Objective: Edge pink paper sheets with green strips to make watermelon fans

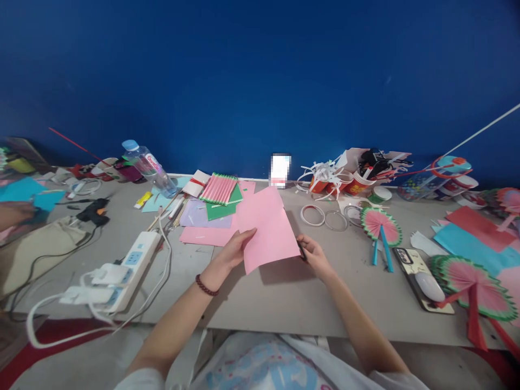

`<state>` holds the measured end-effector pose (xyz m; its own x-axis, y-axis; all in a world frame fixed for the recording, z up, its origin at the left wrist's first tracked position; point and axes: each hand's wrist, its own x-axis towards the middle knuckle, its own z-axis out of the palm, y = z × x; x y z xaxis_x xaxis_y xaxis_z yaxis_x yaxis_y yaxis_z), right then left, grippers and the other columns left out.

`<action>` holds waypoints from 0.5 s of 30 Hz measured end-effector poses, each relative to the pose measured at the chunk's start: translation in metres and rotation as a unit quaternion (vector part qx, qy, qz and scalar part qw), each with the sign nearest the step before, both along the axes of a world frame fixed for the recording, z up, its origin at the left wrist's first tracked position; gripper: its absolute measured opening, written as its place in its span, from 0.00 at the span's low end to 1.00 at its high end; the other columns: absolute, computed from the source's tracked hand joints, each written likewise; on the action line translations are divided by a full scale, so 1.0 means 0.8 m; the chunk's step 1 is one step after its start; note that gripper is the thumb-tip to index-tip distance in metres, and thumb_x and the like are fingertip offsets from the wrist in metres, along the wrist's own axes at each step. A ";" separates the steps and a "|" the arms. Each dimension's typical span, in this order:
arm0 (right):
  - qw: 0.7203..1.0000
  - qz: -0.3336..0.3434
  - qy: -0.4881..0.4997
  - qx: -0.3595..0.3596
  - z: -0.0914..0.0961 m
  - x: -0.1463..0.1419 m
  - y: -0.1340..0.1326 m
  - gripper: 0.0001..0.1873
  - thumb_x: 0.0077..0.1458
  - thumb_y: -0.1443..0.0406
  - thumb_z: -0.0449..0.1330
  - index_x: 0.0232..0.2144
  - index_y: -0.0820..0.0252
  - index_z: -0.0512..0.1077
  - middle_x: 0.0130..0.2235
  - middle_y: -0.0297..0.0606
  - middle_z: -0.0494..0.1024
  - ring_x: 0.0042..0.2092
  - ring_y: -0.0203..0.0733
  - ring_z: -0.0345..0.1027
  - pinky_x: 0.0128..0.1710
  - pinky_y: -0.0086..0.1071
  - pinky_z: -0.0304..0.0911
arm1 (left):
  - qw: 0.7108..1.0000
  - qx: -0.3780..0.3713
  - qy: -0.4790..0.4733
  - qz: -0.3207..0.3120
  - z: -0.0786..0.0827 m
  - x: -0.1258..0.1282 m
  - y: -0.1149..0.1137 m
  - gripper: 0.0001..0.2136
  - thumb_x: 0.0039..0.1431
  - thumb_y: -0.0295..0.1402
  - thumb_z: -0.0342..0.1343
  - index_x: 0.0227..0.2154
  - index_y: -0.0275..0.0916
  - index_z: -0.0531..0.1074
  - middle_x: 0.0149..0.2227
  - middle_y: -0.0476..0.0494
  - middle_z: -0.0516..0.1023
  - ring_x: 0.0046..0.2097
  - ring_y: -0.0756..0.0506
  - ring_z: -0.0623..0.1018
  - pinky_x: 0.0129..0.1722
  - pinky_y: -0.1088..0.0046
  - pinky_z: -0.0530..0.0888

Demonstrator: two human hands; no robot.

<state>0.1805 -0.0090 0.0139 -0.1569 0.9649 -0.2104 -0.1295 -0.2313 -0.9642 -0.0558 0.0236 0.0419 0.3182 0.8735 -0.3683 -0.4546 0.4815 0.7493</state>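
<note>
I hold a pink sheet of paper (268,230) lifted slightly over the grey table (284,303), its shadow falling beneath it. My left hand (231,253) grips its left edge, thumb on top and fingers behind. My right hand (312,254) pinches the lower right corner, fingers closed on it. A bead bracelet circles my left wrist. Behind the sheet lie more pink, lilac and green sheets (207,219) and a pleated pink and green paper (219,189).
A white power strip (130,265) with cables lies at left, near a glue gun (93,212) and a water bottle (149,168). Paper fans (381,226) (471,279), tape rings (312,215), a phone (422,279) and red cups (353,181) fill the right. Another person's hand (14,212) shows far left.
</note>
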 end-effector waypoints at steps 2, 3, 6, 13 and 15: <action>1.000 -0.007 -0.018 0.024 -0.005 -0.002 0.001 0.24 0.43 0.46 0.66 0.31 0.56 0.65 0.22 0.29 0.68 0.23 0.31 0.57 0.21 0.25 0.51 | 0.999 0.039 0.011 0.034 -0.004 0.009 -0.004 0.19 0.47 0.37 0.68 0.42 0.36 0.76 0.46 0.37 0.79 0.50 0.39 0.78 0.50 0.63 0.75; 0.999 -0.006 -0.024 0.036 -0.007 -0.002 0.002 0.23 0.43 0.47 0.66 0.31 0.56 0.66 0.22 0.29 0.68 0.23 0.32 0.57 0.21 0.26 0.51 | 0.997 0.057 0.019 0.054 -0.005 0.012 -0.006 0.20 0.47 0.37 0.68 0.43 0.36 0.75 0.47 0.37 0.79 0.51 0.39 0.77 0.51 0.62 0.75; 0.999 0.002 -0.031 0.043 -0.011 -0.002 0.002 0.22 0.44 0.48 0.66 0.30 0.57 0.65 0.22 0.29 0.66 0.22 0.31 0.55 0.21 0.26 0.50 | 0.988 0.094 0.060 0.110 -0.008 0.013 -0.005 0.24 0.44 0.39 0.69 0.45 0.35 0.75 0.48 0.35 0.79 0.51 0.38 0.77 0.51 0.60 0.74; 0.999 0.042 0.013 0.006 -0.006 -0.007 -0.005 0.21 0.48 0.48 0.62 0.32 0.56 0.62 0.22 0.26 0.64 0.19 0.28 0.50 0.17 0.24 0.43 | 0.954 0.152 0.195 0.172 -0.013 0.003 -0.001 0.22 0.44 0.43 0.67 0.41 0.34 0.76 0.44 0.35 0.80 0.45 0.38 0.80 0.45 0.62 0.76; 0.998 0.057 0.032 0.026 -0.006 -0.009 -0.006 0.22 0.47 0.47 0.63 0.31 0.57 0.62 0.21 0.25 0.63 0.19 0.27 0.49 0.18 0.24 0.44 | 0.943 0.166 0.230 0.176 -0.009 0.005 -0.004 0.21 0.45 0.42 0.66 0.40 0.33 0.76 0.43 0.36 0.81 0.46 0.39 0.80 0.45 0.63 0.76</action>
<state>0.1737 -0.0138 0.0088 -0.2779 0.9494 -0.1462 -0.1678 -0.1978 -0.9658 -0.0520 0.0201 0.0347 -0.1394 0.9867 -0.0834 -0.1325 0.0649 0.9891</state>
